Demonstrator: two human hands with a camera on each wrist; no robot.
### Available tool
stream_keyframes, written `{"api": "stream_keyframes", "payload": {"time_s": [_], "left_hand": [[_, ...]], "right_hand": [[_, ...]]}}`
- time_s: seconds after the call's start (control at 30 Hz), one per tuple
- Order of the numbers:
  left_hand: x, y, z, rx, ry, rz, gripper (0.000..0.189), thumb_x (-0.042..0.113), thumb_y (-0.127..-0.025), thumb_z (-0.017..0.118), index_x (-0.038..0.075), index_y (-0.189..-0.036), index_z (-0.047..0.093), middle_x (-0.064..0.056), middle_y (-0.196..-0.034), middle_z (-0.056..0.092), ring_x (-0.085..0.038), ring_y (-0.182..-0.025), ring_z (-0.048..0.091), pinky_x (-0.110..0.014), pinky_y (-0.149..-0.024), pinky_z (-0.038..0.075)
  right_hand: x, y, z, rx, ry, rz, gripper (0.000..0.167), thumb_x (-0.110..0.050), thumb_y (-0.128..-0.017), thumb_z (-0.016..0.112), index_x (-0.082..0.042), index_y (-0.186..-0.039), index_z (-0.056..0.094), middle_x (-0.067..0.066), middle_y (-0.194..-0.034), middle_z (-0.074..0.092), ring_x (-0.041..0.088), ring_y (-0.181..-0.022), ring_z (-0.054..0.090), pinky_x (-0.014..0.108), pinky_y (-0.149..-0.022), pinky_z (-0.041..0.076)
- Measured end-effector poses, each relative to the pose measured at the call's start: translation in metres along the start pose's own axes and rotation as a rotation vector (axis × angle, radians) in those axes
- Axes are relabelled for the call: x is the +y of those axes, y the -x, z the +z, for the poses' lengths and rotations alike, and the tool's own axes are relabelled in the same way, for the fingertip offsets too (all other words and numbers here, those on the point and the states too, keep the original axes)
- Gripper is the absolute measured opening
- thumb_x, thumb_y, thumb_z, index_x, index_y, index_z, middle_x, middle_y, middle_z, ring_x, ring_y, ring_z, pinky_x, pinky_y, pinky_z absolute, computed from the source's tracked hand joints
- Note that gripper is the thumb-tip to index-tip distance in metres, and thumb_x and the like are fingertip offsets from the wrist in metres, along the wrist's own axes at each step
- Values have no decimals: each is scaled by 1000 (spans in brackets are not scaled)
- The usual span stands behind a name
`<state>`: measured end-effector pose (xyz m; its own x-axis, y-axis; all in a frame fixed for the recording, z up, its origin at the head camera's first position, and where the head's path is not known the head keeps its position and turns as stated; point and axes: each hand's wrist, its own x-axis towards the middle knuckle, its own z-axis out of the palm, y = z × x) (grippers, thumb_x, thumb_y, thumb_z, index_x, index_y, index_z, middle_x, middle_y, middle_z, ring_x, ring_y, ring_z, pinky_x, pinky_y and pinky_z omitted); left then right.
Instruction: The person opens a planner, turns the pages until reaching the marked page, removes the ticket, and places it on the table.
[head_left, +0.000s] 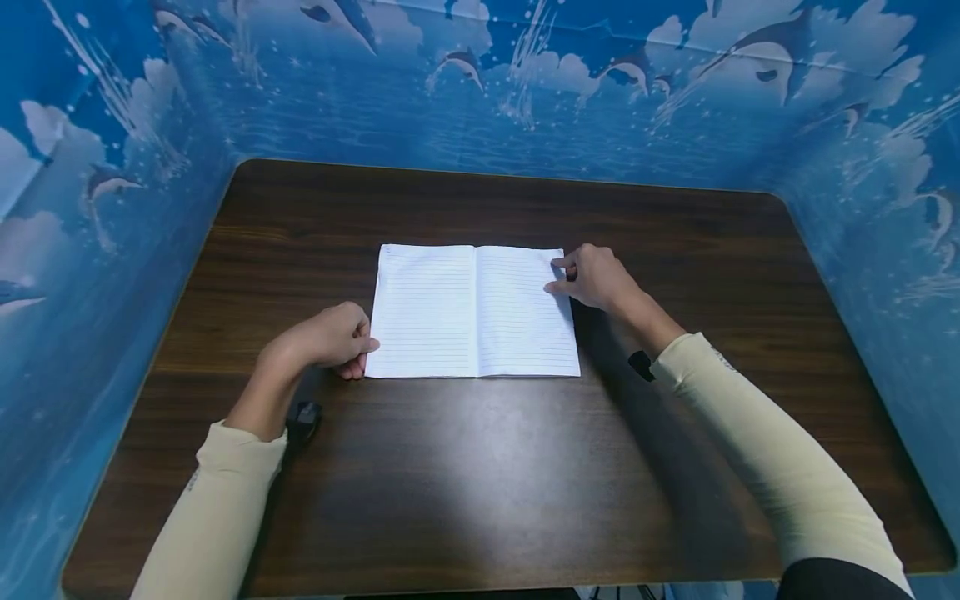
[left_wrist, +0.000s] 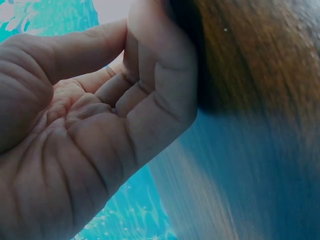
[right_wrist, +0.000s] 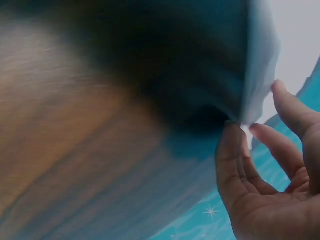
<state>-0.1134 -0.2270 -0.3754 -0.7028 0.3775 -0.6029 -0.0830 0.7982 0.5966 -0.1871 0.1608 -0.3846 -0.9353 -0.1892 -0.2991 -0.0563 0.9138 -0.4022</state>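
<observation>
An open notebook (head_left: pixel 423 312) with blank ruled pages lies on the dark wooden table in the head view. At its lower left corner my left hand (head_left: pixel 330 337) pinches the edge, thumb on top and the other fingers curled beneath. My right hand (head_left: pixel 596 279) grips the right edge near the upper corner, with its fingertips over the page margin. The right wrist view shows the fingers (right_wrist: pixel 232 160) on both sides of the notebook's edge (right_wrist: pixel 262 75). In the left wrist view the curled left hand (left_wrist: pixel 100 125) hides most of the notebook.
The brown table (head_left: pixel 480 483) has rounded corners and extends around the notebook on every side. A blue curtain (head_left: pixel 480 125) with dolphins surrounds its back and sides. Dark wrist devices (head_left: pixel 303 421) sit below both wrists. Cables show past the front edge.
</observation>
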Motion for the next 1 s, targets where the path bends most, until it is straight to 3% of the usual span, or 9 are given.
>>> {"api": "stream_keyframes", "payload": {"time_s": [0.1,0.3,0.43,0.6,0.73,0.87,1.0], "left_hand": [[1,0,1,1,-2,1,26,8,-109,60,-2,-86,65,-8,-70,71,-13,-60,65,-29,-62,58],[2,1,1,3,-4,-12,24,10,-110,60,-2,-89,64,-9,-72,71,-15,-62,65,-30,-63,58],[2,2,0,2,-2,-31,23,10,-110,60,-2,-90,64,-10,-73,71,-16,-62,65,-29,-64,58],[2,2,0,-2,-8,-48,22,10,-110,60,-2,-91,65,-10,-73,70,-16,-63,65,-29,-64,57],[2,1,-1,-2,-9,-35,23,10,-110,60,-2,-90,65,-10,-73,71,-16,-63,65,-29,-65,57],[1,1,-2,3,-2,-39,23,9,-109,60,-2,-90,66,-10,-73,71,-16,-62,65,-28,-65,57],[0,0,-2,3,2,-49,23,9,-109,61,-1,-89,66,-9,-72,71,-16,-62,65,-28,-65,57]], "right_hand": [[4,3,5,-1,26,20,57,-33,-98,81,-8,-147,64,19,-116,73,25,-86,62,30,-63,46],[7,6,8,41,65,11,48,-34,-100,79,-11,-141,70,13,-80,66,22,-67,53,30,-54,39],[7,8,10,60,62,-21,42,-32,-101,77,-13,-139,72,13,-74,64,22,-62,51,30,-52,36],[11,11,12,69,-40,-34,40,-24,-101,77,-9,-139,73,17,-102,75,26,-80,62,34,-61,47],[14,11,7,93,-164,16,44,-24,-100,79,-2,-136,71,20,-117,74,30,-95,66,37,-76,55],[17,11,-2,108,-288,62,37,-30,-100,79,-1,-122,76,20,-107,74,30,-92,64,35,-77,55],[17,13,-10,81,-417,63,33,-34,-102,76,-2,-110,77,12,-90,70,26,-81,61,34,-74,54]]}}
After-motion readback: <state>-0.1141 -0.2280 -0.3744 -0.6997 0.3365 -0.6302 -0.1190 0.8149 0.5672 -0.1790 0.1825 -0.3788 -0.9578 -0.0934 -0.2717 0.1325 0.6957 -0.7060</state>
